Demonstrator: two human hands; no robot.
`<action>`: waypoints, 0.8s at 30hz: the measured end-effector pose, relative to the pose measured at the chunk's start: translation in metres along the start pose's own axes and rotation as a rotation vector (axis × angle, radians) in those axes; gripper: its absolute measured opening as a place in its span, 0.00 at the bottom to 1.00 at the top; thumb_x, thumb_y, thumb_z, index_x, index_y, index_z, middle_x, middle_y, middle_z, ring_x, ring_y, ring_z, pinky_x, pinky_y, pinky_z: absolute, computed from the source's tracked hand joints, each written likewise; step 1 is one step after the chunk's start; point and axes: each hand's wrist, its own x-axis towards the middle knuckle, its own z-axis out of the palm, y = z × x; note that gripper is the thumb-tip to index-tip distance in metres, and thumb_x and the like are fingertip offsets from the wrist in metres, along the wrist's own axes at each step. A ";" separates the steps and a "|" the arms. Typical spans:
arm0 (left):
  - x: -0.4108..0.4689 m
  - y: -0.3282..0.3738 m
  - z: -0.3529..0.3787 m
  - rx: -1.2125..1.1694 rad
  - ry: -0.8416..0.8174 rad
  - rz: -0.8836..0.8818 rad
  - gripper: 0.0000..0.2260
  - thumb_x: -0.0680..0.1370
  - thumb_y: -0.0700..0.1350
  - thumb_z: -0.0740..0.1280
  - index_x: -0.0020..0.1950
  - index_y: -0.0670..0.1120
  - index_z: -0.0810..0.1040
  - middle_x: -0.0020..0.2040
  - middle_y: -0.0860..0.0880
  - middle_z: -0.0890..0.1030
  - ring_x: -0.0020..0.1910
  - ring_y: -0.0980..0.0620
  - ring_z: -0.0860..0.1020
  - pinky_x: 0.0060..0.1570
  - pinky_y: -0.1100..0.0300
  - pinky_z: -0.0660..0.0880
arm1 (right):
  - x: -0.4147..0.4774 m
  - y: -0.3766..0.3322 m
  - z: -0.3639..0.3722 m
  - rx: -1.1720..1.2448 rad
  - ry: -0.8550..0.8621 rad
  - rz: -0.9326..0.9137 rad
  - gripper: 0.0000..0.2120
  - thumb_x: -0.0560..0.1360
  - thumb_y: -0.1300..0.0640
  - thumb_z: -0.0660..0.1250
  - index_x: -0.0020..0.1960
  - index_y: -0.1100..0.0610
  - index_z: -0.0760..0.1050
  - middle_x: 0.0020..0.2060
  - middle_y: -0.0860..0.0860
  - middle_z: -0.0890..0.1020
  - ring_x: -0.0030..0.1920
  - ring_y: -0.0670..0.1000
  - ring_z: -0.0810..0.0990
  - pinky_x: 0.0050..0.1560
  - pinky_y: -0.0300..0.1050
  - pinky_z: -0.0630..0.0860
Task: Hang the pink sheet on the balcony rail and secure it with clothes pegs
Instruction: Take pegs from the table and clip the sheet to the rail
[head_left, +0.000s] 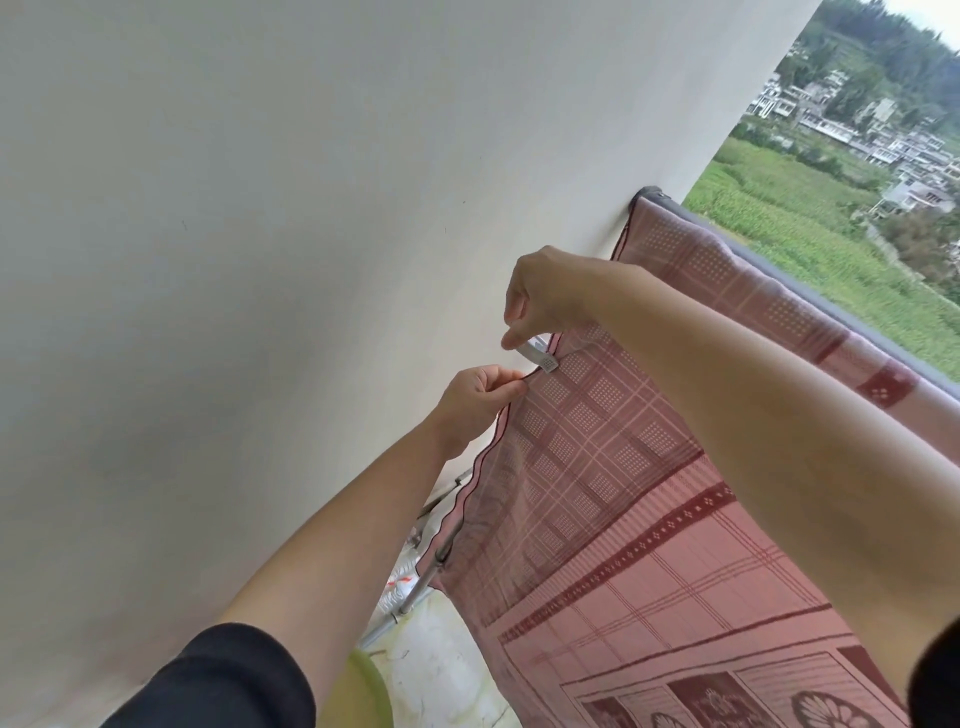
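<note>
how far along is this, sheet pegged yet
Done: the pink sheet is draped over the balcony rail. In hand: the left hand pinches the sheet's edge while the right hand holds a white peg at that edge; whether it has clamped is unclear. Left: seating this peg, and likely more, since no other peg shows.
</note>
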 end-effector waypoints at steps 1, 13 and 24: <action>0.000 0.000 0.001 0.005 -0.002 -0.003 0.08 0.80 0.39 0.66 0.56 0.37 0.81 0.48 0.47 0.84 0.41 0.62 0.80 0.39 0.72 0.73 | -0.002 0.000 0.002 -0.018 0.000 -0.008 0.18 0.68 0.42 0.77 0.52 0.50 0.84 0.47 0.44 0.84 0.47 0.49 0.83 0.50 0.49 0.82; -0.014 -0.002 -0.021 0.679 0.373 0.013 0.17 0.82 0.50 0.57 0.66 0.45 0.75 0.65 0.44 0.77 0.63 0.47 0.73 0.65 0.50 0.69 | -0.050 0.003 0.052 0.104 0.851 -0.283 0.14 0.81 0.54 0.63 0.63 0.58 0.79 0.55 0.54 0.81 0.52 0.56 0.81 0.46 0.51 0.79; -0.106 -0.068 -0.014 1.384 0.280 0.091 0.28 0.82 0.59 0.48 0.79 0.46 0.57 0.80 0.41 0.53 0.78 0.42 0.50 0.74 0.40 0.50 | -0.160 0.020 0.297 0.250 0.534 0.035 0.26 0.79 0.53 0.63 0.75 0.58 0.65 0.73 0.56 0.66 0.72 0.56 0.67 0.69 0.56 0.69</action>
